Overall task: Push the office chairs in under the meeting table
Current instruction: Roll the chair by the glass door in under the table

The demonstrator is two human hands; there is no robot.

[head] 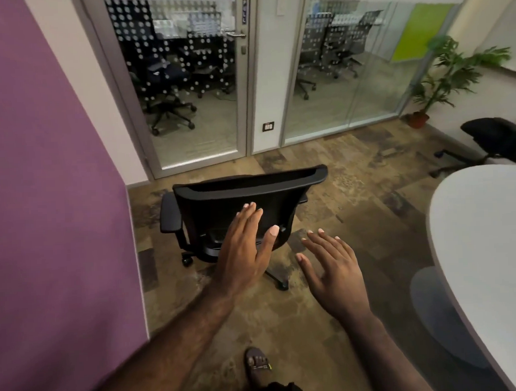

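I reach both hands, left hand (247,248) and right hand (332,268), fingers spread and holding nothing, toward the black chair (239,207); it stands well apart from the table (480,231), awaiting my push.

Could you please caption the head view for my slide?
Both open hands, left and right, reach toward a black office chair standing apart from the white meeting table.

Both forearms extended forward, bare. Left hand (247,248) flat, fingers straight, thumb splayed. Right hand (332,268) lower, nearer, palm down, fingers loosely spread.
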